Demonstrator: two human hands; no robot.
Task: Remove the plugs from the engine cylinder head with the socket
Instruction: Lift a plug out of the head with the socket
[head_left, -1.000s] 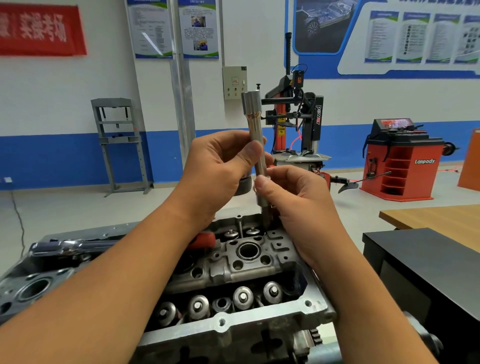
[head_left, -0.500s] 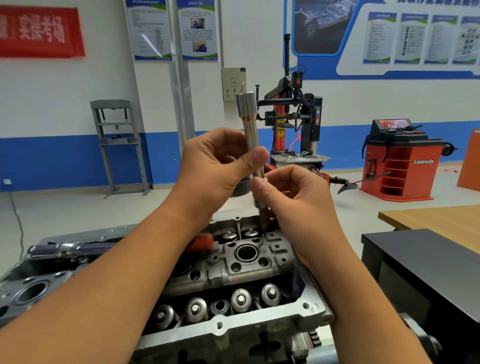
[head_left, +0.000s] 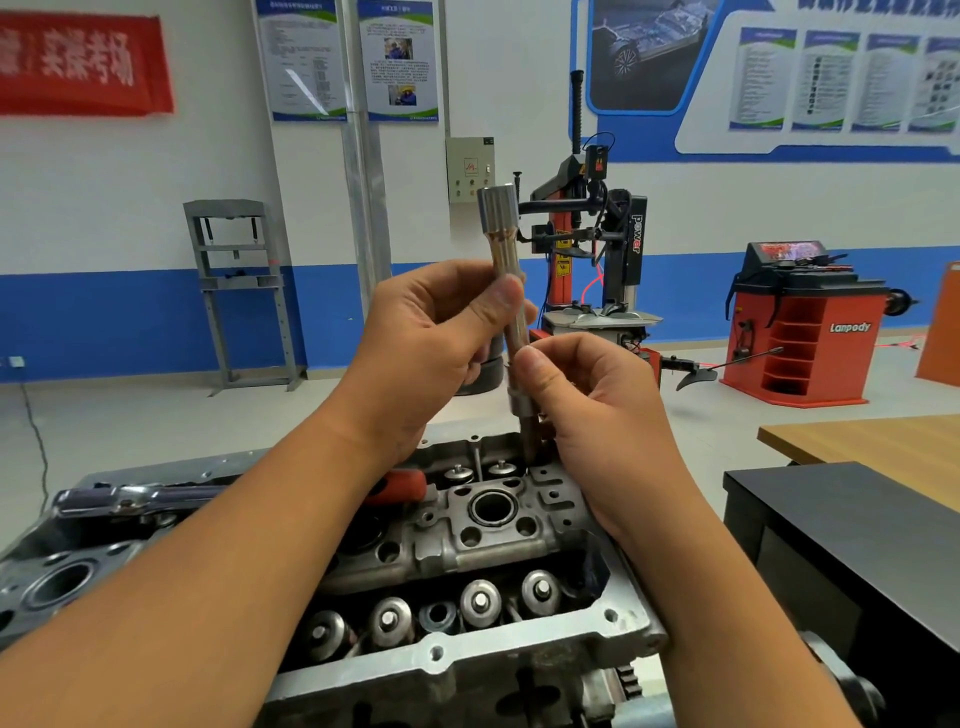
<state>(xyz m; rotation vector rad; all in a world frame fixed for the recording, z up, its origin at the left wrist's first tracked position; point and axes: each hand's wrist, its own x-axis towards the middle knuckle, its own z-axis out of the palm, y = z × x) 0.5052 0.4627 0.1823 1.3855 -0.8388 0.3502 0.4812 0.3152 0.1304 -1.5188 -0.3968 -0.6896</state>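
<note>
Socket: long silver metal socket tube (head_left: 508, 291), pretty much upright, lifted over the far edge of the grey cast-aluminium cylinder head (head_left: 483, 530).
Left hand (head_left: 431, 343): grip wrapped round the tube's middle, thumb on the front.
Right hand (head_left: 587, 395): grip pinching the lower end.
Plug: honestly can't tell, that end's hidden.
Ratchet: red-handled one (head_left: 400, 486) lying across the head.

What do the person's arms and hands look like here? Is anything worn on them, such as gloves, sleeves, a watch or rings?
Both forearms are bare as far as the picture shows: no sleeve reaches into view. The left hand and the right hand wear no gloves. No watch, bracelet or ring can be seen on either wrist or on the visible fingers. The nails look short and unpainted.
</note>
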